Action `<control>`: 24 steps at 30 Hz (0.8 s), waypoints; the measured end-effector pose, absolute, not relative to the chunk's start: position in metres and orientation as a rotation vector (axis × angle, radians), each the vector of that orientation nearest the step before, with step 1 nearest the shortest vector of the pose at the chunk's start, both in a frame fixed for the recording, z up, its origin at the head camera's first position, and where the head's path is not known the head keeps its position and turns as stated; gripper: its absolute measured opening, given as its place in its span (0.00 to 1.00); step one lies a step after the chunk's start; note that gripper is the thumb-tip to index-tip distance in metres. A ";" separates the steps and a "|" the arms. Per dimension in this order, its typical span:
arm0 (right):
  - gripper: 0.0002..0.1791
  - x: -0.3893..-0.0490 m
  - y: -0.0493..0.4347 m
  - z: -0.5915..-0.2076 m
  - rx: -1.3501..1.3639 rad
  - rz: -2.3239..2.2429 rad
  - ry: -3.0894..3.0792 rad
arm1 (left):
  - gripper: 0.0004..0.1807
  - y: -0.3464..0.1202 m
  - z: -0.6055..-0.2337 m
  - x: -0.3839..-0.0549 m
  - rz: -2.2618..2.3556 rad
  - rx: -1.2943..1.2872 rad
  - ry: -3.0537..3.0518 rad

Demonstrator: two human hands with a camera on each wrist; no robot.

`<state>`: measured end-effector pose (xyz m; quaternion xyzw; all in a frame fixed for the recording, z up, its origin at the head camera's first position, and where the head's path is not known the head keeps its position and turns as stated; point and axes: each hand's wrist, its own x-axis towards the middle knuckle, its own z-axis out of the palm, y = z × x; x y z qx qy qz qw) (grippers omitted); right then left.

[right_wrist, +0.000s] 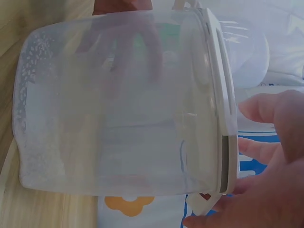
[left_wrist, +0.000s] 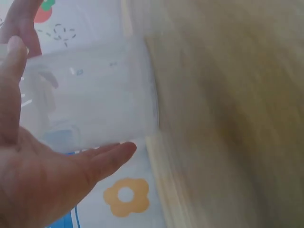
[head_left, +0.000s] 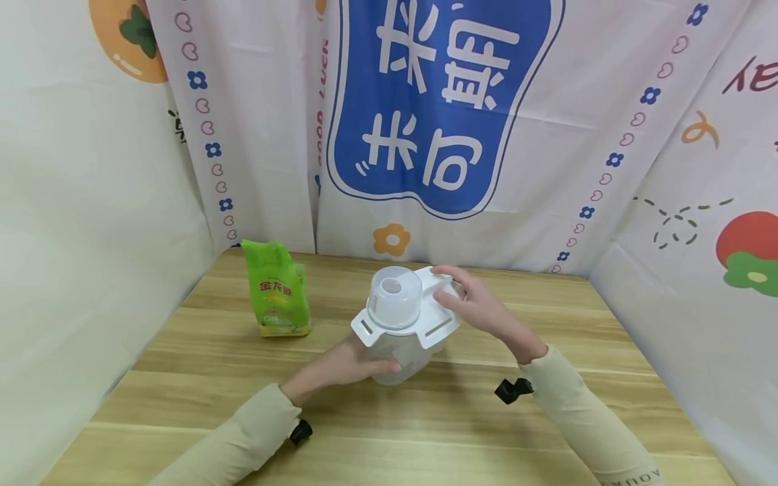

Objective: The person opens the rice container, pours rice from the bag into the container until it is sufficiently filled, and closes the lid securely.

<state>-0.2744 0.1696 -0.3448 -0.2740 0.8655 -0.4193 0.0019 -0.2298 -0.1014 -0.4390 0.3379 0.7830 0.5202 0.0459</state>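
Observation:
A clear plastic storage container (right_wrist: 118,118) with a white lid (head_left: 434,304) is at the middle of the table in the head view. A round translucent cap (head_left: 395,297) sits on the lid's left part, and side tabs stick out from the lid's rim. My left hand (head_left: 340,364) grips the container's body from the left, thumb on the near side; its fingers show dimly through the wall in the right wrist view. At the lid's right far edge, my right hand (head_left: 480,304) holds the lid with curled fingers and thumb. White specks mark the container's base.
A green food bag (head_left: 278,290) with red lettering stands upright at the back left of the wooden table (head_left: 462,432). Printed cloth walls (head_left: 267,135) enclose the table at the back and both sides.

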 end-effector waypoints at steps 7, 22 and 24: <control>0.23 -0.272 0.169 -0.350 -1.012 -1.261 2.801 | 0.43 -0.095 -0.445 -0.236 1.643 1.075 2.482; 0.12 -0.295 0.172 -0.362 -1.233 -1.394 2.921 | 0.41 -0.100 -0.439 -0.240 1.645 1.127 2.419; 0.11 -0.297 0.173 -0.364 -1.222 -1.493 2.871 | 0.41 -0.102 -0.439 -0.241 1.639 1.130 2.408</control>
